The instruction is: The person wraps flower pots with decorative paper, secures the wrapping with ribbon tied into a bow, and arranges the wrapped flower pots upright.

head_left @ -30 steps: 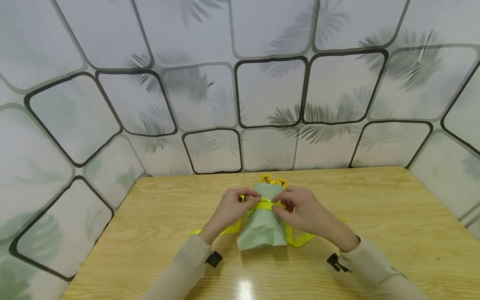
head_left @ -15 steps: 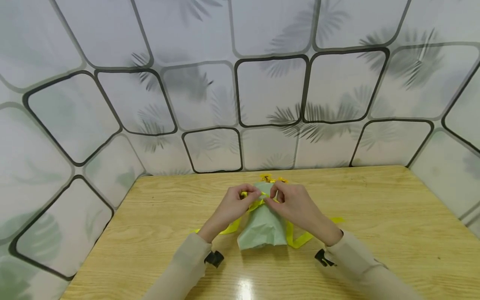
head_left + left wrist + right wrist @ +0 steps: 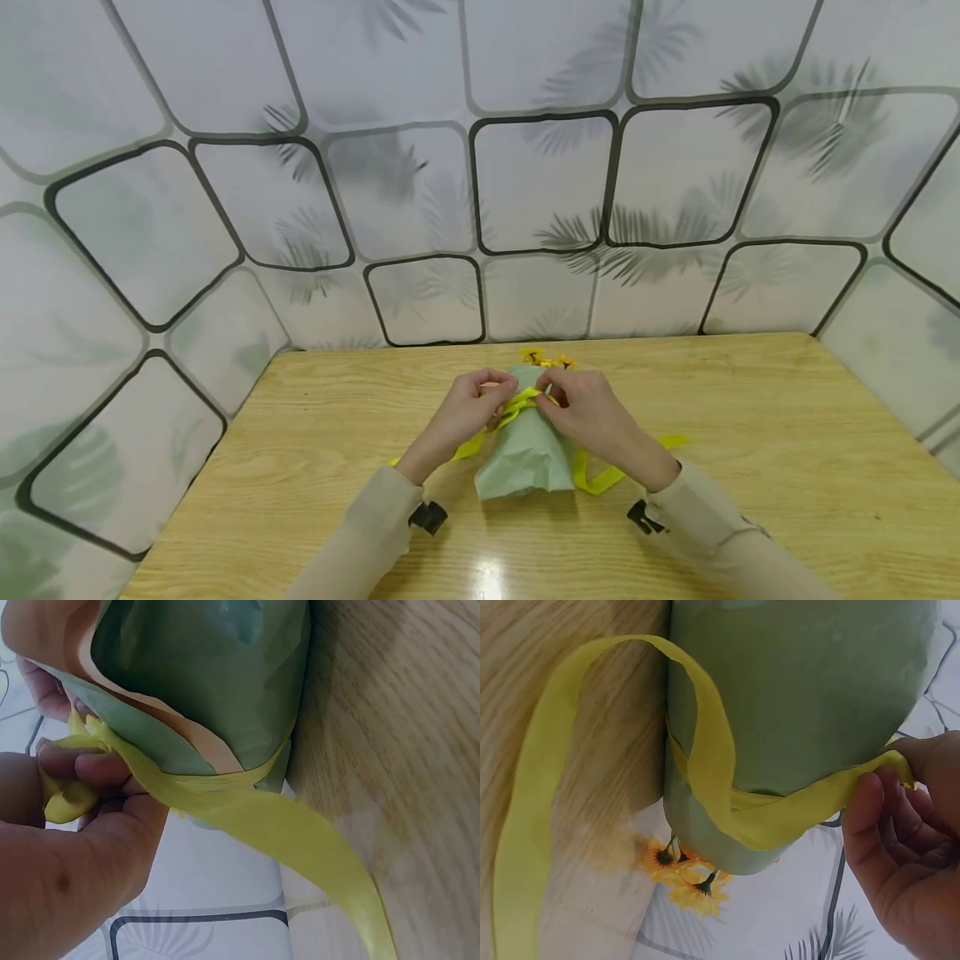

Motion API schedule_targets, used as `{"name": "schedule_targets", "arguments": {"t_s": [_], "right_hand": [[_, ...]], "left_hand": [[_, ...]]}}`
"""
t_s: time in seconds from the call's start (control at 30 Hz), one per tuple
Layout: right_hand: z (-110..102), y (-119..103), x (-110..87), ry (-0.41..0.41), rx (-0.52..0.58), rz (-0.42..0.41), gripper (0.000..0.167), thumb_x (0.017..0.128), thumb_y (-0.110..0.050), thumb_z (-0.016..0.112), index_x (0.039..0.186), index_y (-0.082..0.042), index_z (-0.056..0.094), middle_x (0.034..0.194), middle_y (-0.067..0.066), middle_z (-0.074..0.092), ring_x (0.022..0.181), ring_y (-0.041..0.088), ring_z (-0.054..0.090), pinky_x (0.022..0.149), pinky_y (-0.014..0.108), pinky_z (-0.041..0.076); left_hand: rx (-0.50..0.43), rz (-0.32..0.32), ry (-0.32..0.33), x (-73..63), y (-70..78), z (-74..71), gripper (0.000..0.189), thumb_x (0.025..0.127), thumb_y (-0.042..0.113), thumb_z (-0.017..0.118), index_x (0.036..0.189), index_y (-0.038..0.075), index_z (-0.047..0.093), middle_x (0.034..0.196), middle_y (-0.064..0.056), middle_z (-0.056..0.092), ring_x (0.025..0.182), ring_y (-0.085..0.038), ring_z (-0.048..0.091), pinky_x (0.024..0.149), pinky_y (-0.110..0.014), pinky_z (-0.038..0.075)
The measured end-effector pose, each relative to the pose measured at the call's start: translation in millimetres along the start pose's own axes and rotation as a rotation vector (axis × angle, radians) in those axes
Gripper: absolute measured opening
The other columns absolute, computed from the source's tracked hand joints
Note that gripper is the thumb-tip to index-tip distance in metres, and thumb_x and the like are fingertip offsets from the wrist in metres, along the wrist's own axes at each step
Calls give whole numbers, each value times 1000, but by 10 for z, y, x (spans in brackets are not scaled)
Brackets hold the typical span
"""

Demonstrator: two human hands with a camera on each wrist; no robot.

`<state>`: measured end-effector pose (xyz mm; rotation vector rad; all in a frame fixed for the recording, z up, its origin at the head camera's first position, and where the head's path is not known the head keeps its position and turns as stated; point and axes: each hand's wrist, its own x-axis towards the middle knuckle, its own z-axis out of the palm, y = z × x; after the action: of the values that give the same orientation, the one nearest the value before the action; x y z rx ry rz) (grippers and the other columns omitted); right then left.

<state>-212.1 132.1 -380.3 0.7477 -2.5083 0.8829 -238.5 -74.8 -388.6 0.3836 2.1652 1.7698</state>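
Note:
A flower bouquet wrapped in pale green paper point(image 3: 528, 454) lies on the table, its yellow-orange flowers point(image 3: 697, 881) poking out at the far end. Yellow ribbon point(image 3: 270, 825) circles the wrap near the flowers, and its loose ends trail on both sides. From the left, my left hand point(image 3: 468, 408) pinches a bunched part of the ribbon between thumb and fingers. On the other side my right hand point(image 3: 592, 414) pinches the ribbon point(image 3: 802, 814) with thumb and index finger, close to the paper. Salmon-coloured lining point(image 3: 180, 724) shows inside the paper in the left wrist view.
The wooden table point(image 3: 315, 433) meets a patterned fabric wall point(image 3: 420, 208) at the back and sides. A black strap buckle point(image 3: 428, 517) hangs at the left cuff, another black buckle point(image 3: 645, 517) at the right cuff. Ribbon tails point(image 3: 600, 481) lie beside the bouquet.
My right hand has moved left and inward, closer to my left hand. The flat yellow band across the wrap is now gathered and twisted between both hands. The bouquet stays in place.

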Motion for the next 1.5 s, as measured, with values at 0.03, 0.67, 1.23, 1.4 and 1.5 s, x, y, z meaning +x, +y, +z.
{"name": "schedule_targets", "arguments": {"t_s": [0.03, 0.67, 1.23, 1.4, 1.5], "right_hand": [[6, 1, -3, 2, -3, -2, 7, 89, -4, 75, 88, -8, 69, 59, -7, 52, 52, -3, 37, 48, 18, 35], [8, 15, -54, 20, 42, -55, 12, 86, 0, 76, 89, -9, 68, 66, -4, 62, 57, -2, 47, 52, 18, 43], [-18, 24, 10, -70, 105, 42, 7, 94, -12, 73, 97, -7, 76, 70, -5, 64, 60, -1, 51, 56, 20, 45], [-35, 32, 7, -96, 158, 158, 7, 95, -11, 71, 95, -9, 77, 80, -1, 71, 67, 4, 58, 62, 22, 50], [-48, 47, 1, -98, 195, 231, 8, 96, -14, 70, 97, -9, 76, 84, 1, 74, 70, 5, 62, 64, 23, 52]], "left_hand": [[20, -2, -11, 1, -3, -7, 30, 106, 24, 56, 122, 1, 68, 67, 2, 53, 58, -9, 42, 54, -24, 37], [128, 29, -55, 14, -15, -19, 22, 106, 22, 56, 114, 6, 70, 71, 1, 58, 58, -10, 47, 53, -23, 39], [62, 20, -63, -12, -9, -4, 22, 108, 23, 51, 117, 6, 63, 71, 0, 56, 63, -12, 48, 63, -27, 45], [36, 32, -84, -17, -53, -60, 26, 106, 24, 56, 125, 7, 62, 82, -2, 63, 70, -13, 55, 68, -27, 49], [-43, 22, -90, -37, -76, -131, 34, 104, 21, 61, 135, 7, 60, 98, -4, 70, 83, -12, 64, 77, -27, 56]]}}
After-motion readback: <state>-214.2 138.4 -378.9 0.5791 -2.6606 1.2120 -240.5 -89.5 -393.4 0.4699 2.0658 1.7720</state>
